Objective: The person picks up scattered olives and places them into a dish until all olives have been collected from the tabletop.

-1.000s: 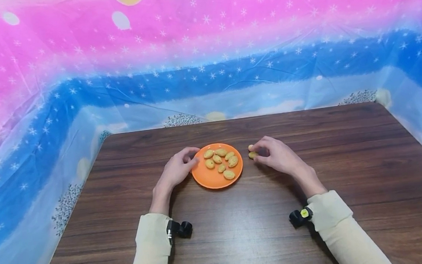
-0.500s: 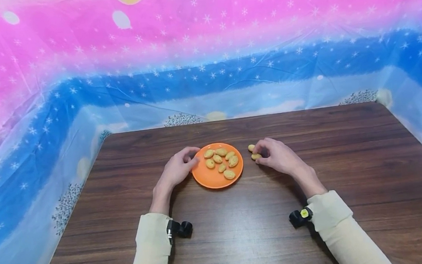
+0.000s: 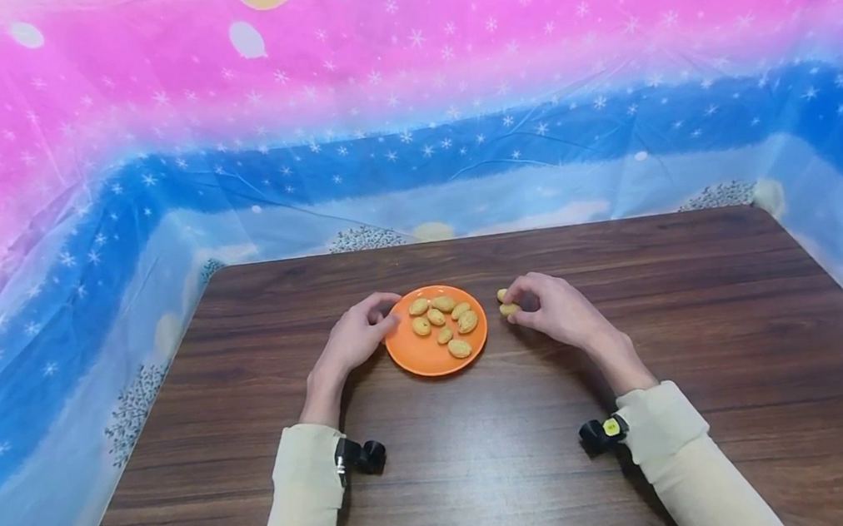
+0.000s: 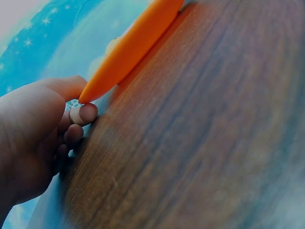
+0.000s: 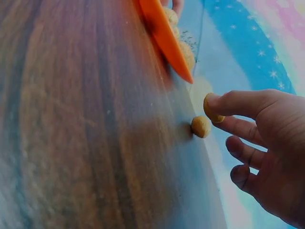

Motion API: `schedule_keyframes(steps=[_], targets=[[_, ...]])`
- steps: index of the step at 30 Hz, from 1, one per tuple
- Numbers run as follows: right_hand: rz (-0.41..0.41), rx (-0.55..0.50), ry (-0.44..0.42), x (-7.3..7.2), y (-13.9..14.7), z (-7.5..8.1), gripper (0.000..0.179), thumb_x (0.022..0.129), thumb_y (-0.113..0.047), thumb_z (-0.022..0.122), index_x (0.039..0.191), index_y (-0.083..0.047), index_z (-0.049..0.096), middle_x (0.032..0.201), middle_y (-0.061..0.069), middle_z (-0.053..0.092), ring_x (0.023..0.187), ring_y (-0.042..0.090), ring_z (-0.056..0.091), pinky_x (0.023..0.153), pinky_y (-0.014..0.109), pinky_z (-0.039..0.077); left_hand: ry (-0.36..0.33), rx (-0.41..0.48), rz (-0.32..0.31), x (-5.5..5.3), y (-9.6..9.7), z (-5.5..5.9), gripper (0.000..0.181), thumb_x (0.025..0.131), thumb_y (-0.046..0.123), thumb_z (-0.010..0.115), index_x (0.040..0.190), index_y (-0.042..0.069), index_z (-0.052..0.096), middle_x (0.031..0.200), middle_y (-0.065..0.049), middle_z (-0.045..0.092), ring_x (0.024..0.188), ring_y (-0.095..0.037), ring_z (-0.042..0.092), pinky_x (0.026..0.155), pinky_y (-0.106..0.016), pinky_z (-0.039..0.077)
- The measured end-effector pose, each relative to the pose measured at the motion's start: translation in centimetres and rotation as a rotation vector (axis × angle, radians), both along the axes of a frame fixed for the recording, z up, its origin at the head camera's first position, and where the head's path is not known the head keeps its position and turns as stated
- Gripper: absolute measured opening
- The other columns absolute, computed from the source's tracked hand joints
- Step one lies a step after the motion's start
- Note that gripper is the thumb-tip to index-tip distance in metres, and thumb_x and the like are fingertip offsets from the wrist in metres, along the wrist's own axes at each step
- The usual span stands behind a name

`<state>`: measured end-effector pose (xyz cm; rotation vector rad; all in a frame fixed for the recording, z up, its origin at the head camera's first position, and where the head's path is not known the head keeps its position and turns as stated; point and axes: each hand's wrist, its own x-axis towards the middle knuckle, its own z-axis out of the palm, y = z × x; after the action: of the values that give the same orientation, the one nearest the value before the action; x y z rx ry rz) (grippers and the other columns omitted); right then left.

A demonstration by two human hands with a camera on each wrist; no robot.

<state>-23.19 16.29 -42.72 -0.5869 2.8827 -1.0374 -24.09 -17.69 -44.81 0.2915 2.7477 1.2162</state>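
Note:
My left hand [image 3: 356, 333] grips the left rim of an orange plate [image 3: 415, 360], the thumb on its upper side and fingers underneath in the left wrist view. Several small yellow-brown, oval, wrinkled nut-like pieces [image 3: 460, 348] lie on the plate. To the right of it, my right hand [image 3: 557, 310] pinches one such nut-like piece [image 5: 208, 109] between thumb and index finger, while its other fingers are loosely bent. A second piece [image 5: 200, 127] rests on the table close by the fingertips, partly hidden by the hand in the head view.
Both hands are over a dark wood-grain table [image 3: 438, 454]. A pink and blue cloth backdrop [image 3: 412, 155] with snowflakes stands behind and along its sides. A black camera [image 3: 371, 457] sits on the left wrist, another camera [image 3: 595, 437] on the right.
The piece in my right fingers has shifted slightly right, then a little back. The left hand and the plate stay nearly in place.

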Motion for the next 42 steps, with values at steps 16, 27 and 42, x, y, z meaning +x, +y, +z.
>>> schedule_keyframes(steps=[16,27,42], targets=[[0.067,-0.013,0.032,0.4,-1.5,0.7,0.014,0.091,-0.021,0.076,0.104,-0.020,0.072,0.100,-0.005,0.065,0.076,0.017,0.054,0.066,0.036,0.044,0.003,0.002,-0.001,-0.2,0.0,-0.3,0.035,0.102,0.034,0.059,0.137,0.027,0.059,0.086,-0.006,0.058,0.071,-0.023,0.053,0.065,-0.034,0.038],[0.154,-0.011,0.031,0.5,-3.6,0.9,0.017,0.091,-0.018,0.076,0.107,-0.018,0.072,0.104,-0.004,0.066,0.084,0.016,0.059,0.072,0.035,0.048,0.002,-0.002,0.007,-0.1,0.0,-0.2,0.035,0.102,0.034,0.060,0.136,0.027,0.059,0.086,-0.006,0.058,0.071,-0.023,0.053,0.066,-0.034,0.039],[0.244,0.048,0.056,0.5,-7.1,1.9,0.016,0.091,-0.020,0.076,0.106,-0.018,0.072,0.104,-0.005,0.066,0.091,0.016,0.060,0.083,0.038,0.049,0.002,-0.005,0.007,0.1,0.0,0.0,0.035,0.102,0.034,0.059,0.137,0.027,0.059,0.085,-0.005,0.058,0.070,-0.022,0.053,0.065,-0.034,0.038]])
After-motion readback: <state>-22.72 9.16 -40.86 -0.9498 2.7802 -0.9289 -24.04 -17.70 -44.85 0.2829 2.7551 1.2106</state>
